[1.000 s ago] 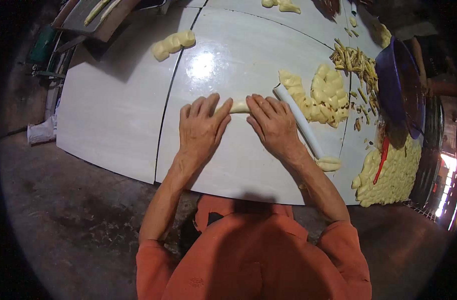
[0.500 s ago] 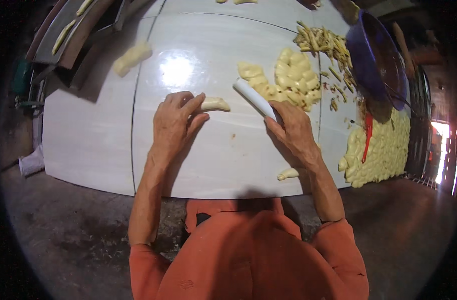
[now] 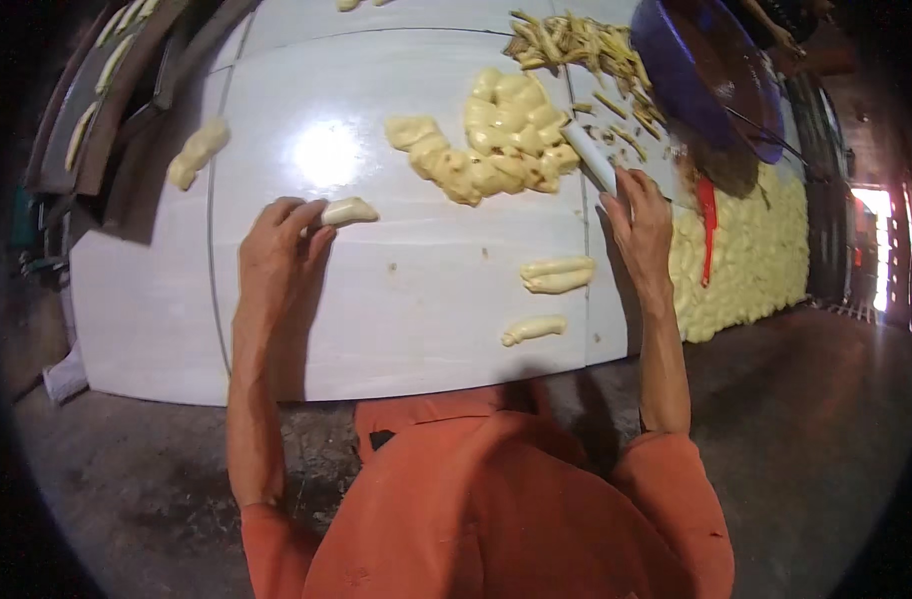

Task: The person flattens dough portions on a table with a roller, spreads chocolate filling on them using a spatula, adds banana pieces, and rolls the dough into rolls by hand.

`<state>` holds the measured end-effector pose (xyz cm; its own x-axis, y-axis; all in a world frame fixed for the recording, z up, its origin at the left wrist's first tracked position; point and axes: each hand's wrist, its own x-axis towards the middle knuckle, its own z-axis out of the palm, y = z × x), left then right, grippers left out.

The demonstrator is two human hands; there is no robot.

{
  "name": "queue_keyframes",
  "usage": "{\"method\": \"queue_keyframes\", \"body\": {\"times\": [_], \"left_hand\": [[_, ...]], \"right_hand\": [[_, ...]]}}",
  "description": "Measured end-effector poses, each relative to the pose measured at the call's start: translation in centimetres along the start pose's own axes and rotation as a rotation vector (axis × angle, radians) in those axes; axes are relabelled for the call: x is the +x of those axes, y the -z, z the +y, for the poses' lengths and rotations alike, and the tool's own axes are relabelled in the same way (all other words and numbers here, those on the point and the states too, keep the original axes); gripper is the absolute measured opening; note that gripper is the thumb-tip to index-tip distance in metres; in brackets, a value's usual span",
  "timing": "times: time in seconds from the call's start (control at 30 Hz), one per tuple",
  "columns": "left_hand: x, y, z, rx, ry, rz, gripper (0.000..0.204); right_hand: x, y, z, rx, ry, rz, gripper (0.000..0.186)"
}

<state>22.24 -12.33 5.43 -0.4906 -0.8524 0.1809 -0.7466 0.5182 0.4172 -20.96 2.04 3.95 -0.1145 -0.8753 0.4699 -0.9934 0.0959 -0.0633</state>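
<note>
My left hand [image 3: 281, 240] has its fingers closed on the left end of a pale yellow, finger-shaped piece of dough [image 3: 350, 211], which lies on the white tabletop. In my right hand [image 3: 638, 215] is the near end of a smooth white rod [image 3: 590, 155], slanting away to the left. Its far end is beside a heap of plump yellow dough pieces [image 3: 516, 125] with brown smears. Left of my right forearm lie a double-lobed dough piece [image 3: 557, 275] and, nearer me, a single one [image 3: 535, 330].
A purple basin [image 3: 676, 85] of brown contents stands far right, near yellowish strips [image 3: 616, 50]. A red flat tool [image 3: 708, 230] rests on a wide yellow dough layer [image 3: 760, 260]. Long metal trays [image 3: 97, 110] stand far left, near another dough piece [image 3: 198, 153].
The whole view has shifted. My right hand has carried the white rod rightward, past the dough heap, uncovering the double-lobed piece. My left hand still holds its dough piece.
</note>
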Motion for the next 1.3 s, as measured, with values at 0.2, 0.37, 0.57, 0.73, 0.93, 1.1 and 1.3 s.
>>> {"method": "queue_keyframes", "body": {"times": [0.2, 0.37, 0.57, 0.73, 0.93, 1.1, 1.3], "left_hand": [[0.4, -0.1, -0.5, -0.054, 0.006, -0.11, 0.033], [0.1, 0.3, -1.1, -0.09, -0.003, -0.1, 0.036], [0.0, 0.9, -2.0, -0.131, -0.009, -0.155, 0.033], [-2.1, 2.3, 3.3, -0.184, -0.009, -0.22, 0.047], [-5.0, -0.5, 4.2, -0.22, -0.024, -0.189, 0.031], [-5.5, -0.2, 4.9, -0.21, 0.004, -0.095, 0.043], [-9.2, -1.9, 9.8, -0.257, -0.216, -0.146, 0.048]], "right_hand": [[2.5, 0.8, -13.8, 0.568, 0.178, -0.285, 0.047], [5.0, -5.8, -22.3, 0.717, 0.319, -0.151, 0.049], [6.9, -7.5, -23.0, 0.979, 0.367, -0.265, 0.018], [5.2, -0.7, -19.2, 0.913, 0.429, -0.387, 0.023], [-0.3, -1.1, -16.8, 0.687, 0.411, -0.465, 0.03], [0.1, 3.3, -14.2, 0.722, 0.277, -0.422, 0.026], [-5.1, 8.4, -6.6, 0.622, 0.073, -0.559, 0.028]]}}
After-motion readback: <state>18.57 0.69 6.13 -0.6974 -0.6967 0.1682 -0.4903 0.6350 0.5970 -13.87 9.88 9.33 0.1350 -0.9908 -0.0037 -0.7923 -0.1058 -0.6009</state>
